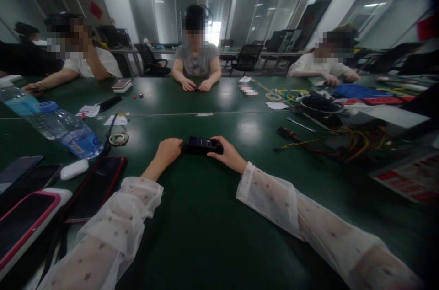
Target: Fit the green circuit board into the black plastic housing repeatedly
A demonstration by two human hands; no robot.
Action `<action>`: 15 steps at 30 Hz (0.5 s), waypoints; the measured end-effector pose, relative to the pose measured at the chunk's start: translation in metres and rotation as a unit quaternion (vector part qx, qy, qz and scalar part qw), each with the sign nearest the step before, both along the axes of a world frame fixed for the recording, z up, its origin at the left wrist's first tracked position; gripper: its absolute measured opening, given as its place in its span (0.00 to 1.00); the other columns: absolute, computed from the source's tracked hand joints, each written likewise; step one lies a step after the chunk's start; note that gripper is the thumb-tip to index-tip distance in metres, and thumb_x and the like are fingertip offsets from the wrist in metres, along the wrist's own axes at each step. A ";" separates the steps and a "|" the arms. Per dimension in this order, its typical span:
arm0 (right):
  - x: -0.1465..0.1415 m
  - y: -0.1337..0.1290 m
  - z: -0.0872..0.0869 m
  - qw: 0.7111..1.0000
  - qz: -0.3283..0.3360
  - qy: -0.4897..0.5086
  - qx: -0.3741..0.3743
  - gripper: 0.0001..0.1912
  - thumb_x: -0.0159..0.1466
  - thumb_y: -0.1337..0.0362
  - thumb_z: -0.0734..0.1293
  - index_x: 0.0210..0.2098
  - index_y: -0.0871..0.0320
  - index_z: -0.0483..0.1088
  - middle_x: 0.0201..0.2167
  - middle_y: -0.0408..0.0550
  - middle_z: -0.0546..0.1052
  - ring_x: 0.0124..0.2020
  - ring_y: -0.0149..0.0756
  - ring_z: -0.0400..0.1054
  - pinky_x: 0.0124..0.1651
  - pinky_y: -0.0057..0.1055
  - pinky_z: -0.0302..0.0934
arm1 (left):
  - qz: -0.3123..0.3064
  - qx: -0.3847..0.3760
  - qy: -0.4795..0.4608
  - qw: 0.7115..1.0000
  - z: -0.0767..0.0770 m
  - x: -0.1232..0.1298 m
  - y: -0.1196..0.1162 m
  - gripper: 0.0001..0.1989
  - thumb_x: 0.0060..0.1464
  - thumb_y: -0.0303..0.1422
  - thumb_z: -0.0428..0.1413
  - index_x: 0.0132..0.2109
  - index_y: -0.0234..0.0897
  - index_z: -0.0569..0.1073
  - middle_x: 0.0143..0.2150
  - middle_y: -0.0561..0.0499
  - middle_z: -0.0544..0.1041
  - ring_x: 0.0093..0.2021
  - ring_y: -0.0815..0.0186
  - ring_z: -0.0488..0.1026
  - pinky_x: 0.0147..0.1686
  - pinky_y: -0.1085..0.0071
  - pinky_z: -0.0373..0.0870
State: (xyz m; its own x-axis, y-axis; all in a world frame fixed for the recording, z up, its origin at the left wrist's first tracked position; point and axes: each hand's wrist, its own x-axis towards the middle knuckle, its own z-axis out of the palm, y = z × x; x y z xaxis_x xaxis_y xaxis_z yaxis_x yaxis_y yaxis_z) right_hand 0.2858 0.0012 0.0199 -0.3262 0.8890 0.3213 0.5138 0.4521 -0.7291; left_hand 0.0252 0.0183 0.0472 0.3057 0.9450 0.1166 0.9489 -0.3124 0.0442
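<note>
A small black device [199, 144] with a dark screen and a few buttons lies across the green table in front of me. My right hand [224, 150] grips its right end, thumb at the near side and fingers over the far side. Just off the device's left end is my left hand [170, 149], its fingers curled closed. What those fingers hold, if anything, is hidden. Sheer white sleeves [140, 203] with dark stars cover both forearms.
Left on the green table [206, 221] are water bottles [70, 130], a white earphone case [74, 169] and several phones [96, 185]. At right lie tangled cables [356, 141] and a wrench [301, 124]. A person [197, 61] sits opposite; others sit farther left and right.
</note>
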 end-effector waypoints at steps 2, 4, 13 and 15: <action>0.001 0.001 -0.001 1.000 0.004 0.002 -0.002 0.27 0.59 0.60 0.74 0.55 0.54 0.63 0.51 0.52 0.73 0.54 0.44 0.69 0.58 0.50 0.65 | 0.000 -0.002 -0.001 1.000 0.000 0.000 0.000 0.16 0.63 0.29 0.45 0.40 0.37 0.78 0.41 0.44 0.80 0.41 0.60 0.77 0.38 0.67 0.72; 0.002 0.001 -0.001 1.000 0.005 0.004 -0.009 0.27 0.59 0.60 0.74 0.55 0.54 0.63 0.52 0.52 0.72 0.54 0.44 0.69 0.58 0.50 0.65 | 0.000 -0.006 -0.003 1.000 0.000 0.000 0.001 0.15 0.63 0.29 0.45 0.40 0.37 0.78 0.41 0.44 0.80 0.41 0.60 0.77 0.38 0.67 0.72; -0.001 -0.003 0.004 1.000 -0.009 0.018 0.001 0.26 0.58 0.62 0.74 0.53 0.55 0.63 0.50 0.52 0.73 0.53 0.44 0.70 0.57 0.50 0.65 | -0.008 0.007 -0.001 1.000 -0.002 -0.002 0.002 0.16 0.63 0.29 0.45 0.41 0.37 0.78 0.42 0.44 0.80 0.41 0.59 0.77 0.37 0.66 0.72; 0.000 -0.002 0.003 1.000 -0.008 0.014 0.000 0.26 0.59 0.61 0.74 0.53 0.54 0.63 0.50 0.51 0.73 0.53 0.44 0.70 0.57 0.49 0.65 | -0.006 0.001 -0.001 1.000 -0.002 -0.002 0.002 0.16 0.63 0.29 0.45 0.41 0.37 0.78 0.42 0.45 0.80 0.41 0.59 0.77 0.38 0.67 0.72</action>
